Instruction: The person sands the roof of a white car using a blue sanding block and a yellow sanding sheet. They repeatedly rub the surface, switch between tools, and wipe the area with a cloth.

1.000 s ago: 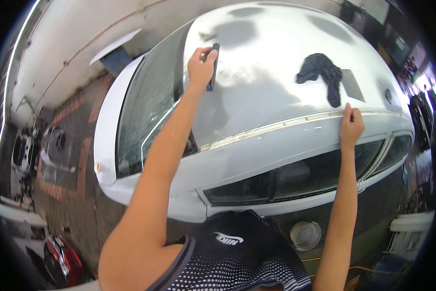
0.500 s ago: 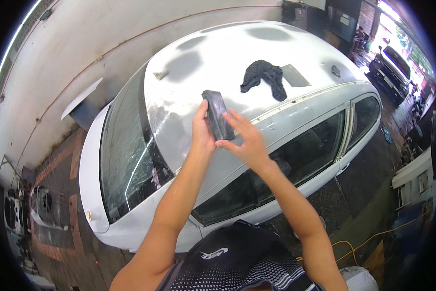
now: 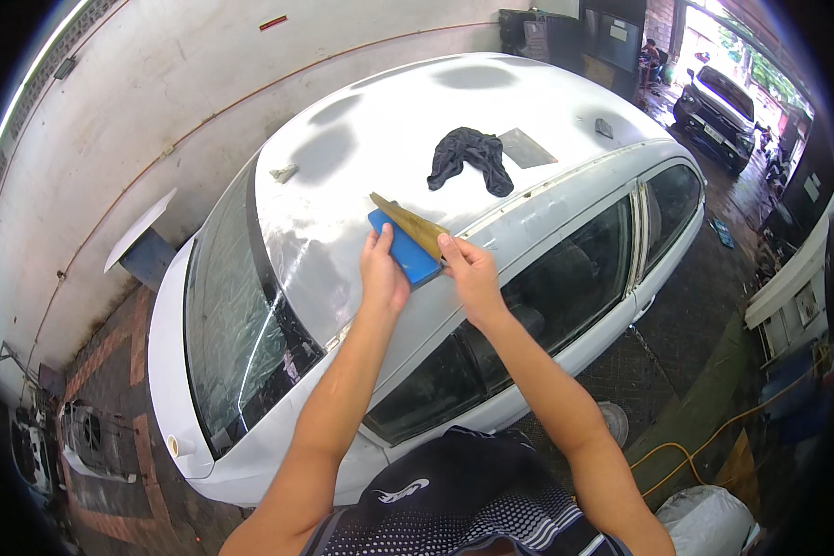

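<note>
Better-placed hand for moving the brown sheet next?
Probably the right hand: it pinches the brown sheet at one end, while the left hand holds the blue block.

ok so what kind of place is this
Probably a car body repair shop: a white car with dull grey patches, a blue block and a brown sheet, perhaps sandpaper, in hand, and what looks like a loose bumper at far left.

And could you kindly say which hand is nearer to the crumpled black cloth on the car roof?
Right: the right hand is below the cloth in the picture; the left hand is farther, below and left.
</note>
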`<state>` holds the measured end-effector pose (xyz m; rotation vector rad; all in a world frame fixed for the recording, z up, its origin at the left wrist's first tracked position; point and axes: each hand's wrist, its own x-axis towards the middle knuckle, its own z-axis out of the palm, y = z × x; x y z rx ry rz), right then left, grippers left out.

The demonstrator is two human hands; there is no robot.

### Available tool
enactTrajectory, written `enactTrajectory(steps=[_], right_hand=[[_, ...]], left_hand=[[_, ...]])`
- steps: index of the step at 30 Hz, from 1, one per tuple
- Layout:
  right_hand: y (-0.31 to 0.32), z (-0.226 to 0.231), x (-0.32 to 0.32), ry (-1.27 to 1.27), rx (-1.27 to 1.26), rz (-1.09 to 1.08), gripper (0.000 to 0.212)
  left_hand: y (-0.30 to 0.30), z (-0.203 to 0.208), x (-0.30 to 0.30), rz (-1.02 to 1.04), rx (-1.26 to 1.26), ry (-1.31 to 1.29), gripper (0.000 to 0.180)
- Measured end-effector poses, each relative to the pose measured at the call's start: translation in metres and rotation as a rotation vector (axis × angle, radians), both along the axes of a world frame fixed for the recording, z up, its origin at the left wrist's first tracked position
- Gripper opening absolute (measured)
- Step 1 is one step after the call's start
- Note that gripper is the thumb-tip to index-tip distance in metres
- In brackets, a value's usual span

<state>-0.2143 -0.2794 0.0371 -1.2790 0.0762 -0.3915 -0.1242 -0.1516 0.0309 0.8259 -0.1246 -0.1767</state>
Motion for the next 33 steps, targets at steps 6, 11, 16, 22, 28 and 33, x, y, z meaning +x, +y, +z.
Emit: enactTrajectory(steps=[6, 11, 16, 22, 28, 33], right_hand=[[-0.013, 0.006, -0.002, -0.016, 0.259, 0.191, 0.032], [-0.039, 0.005, 0.012, 0.018, 0.627, 0.05, 0.043], [-0.065, 0.021, 0.007, -0.091, 0.661, -0.127, 0.053], [-0.059, 0.027, -0.001, -0.146, 0.636, -0.07, 0.056], [-0.057, 0.026, -0.008, -0.154, 0.622, -0.039, 0.045], [-0.052, 0.02, -0.018, -0.047, 0.491, -0.013, 0.033]], left_hand=[[-0.006, 0.002, 0.008, -0.04, -0.037, 0.047, 0.033], [-0.021, 0.002, 0.022, 0.063, -0.031, 0.155, 0.032], [-0.018, -0.005, 0.074, 0.281, 0.12, 0.054, 0.039], [-0.037, 0.002, 0.121, 0.544, 1.076, -0.261, 0.047], [-0.024, -0.007, 0.117, 0.615, 1.418, -0.408, 0.054], [-0.015, 0.016, 0.049, 0.583, 1.025, -0.801, 0.064]])
